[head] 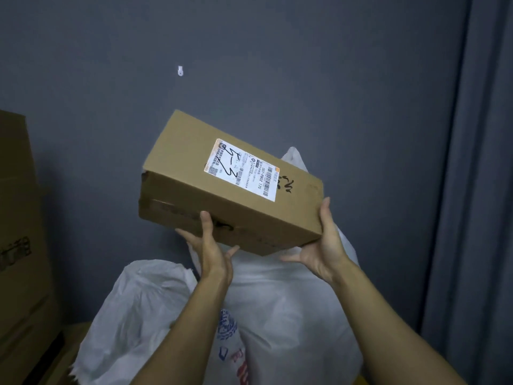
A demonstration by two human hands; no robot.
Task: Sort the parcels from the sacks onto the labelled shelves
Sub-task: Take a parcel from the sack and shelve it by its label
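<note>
**Parcel held up in both hands above the sacks**

A brown cardboard parcel (230,187) is in the air in front of a dark grey wall (277,65), lifted clear of the sacks below it. It sits tilted, with its left end higher and farther away and its right end lower. Its broad top face is turned toward the camera.

A white shipping label (241,169) is stuck on that face. It carries barcodes and small print, with black marker strokes across it that look like "5-3". A further black scribble lies on the bare cardboard just beside the label's right end.

Both hands grip the parcel from below. The left hand (211,245) has its thumb pressed up against the near side face and its fingers spread under the bottom edge. The right hand (319,245) clasps the lower right corner, thumb lying up along the end edge and fingers tucked underneath. Both forearms reach up from the bottom of the view.

Beneath the parcel stand white woven sacks. The larger sack (291,315) is directly under the hands and bears blue and red print. A second sack (133,307) slumps just to its left, touching it.

Stacked cardboard boxes (19,218) fill the left edge. A small white hook (180,70) is fixed on the wall above the parcel. A grey curtain (477,190) hangs along the right side.
</note>
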